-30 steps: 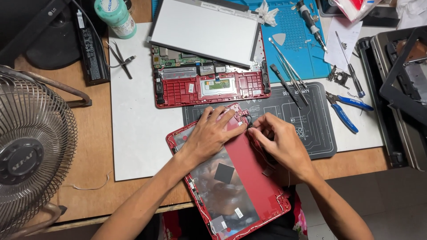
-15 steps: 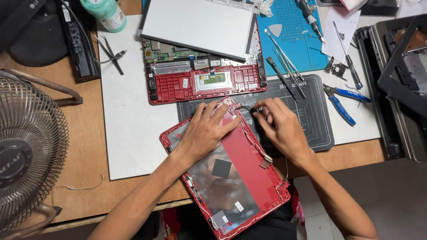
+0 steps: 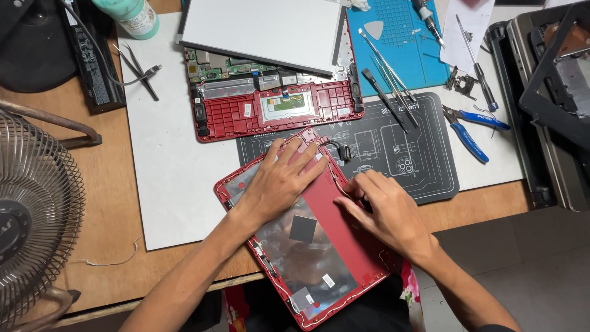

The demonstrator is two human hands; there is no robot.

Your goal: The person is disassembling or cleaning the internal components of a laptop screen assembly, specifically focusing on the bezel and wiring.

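Note:
A red laptop lid shell (image 3: 332, 252) lies inside up, tilted, half over the table's front edge, with silvery foil and a black square pad on it. My left hand (image 3: 279, 181) presses flat on its upper part, fingers spread. My right hand (image 3: 384, 212) rests on the shell's right rim, fingertips at the thin cable that runs along the edge. A black cable end (image 3: 339, 149) sticks out at the shell's top corner. Behind it lies the opened red laptop base (image 3: 276, 107) with its board showing, and a grey screen panel (image 3: 261, 27) leaning over it.
A dark work mat (image 3: 399, 154) and a blue mat (image 3: 399, 43) carry tweezers, a spudger and screwdrivers. Blue-handled pliers (image 3: 470, 126) lie at the right. A wire fan (image 3: 27, 221) stands at the left, a battery (image 3: 86, 55) and green bottle (image 3: 132, 15) behind, black laptop parts (image 3: 553, 104) right.
My right hand has slid from the shell's top corner down along its right rim. My left hand has stayed pressed on the shell. The view has shifted slightly.

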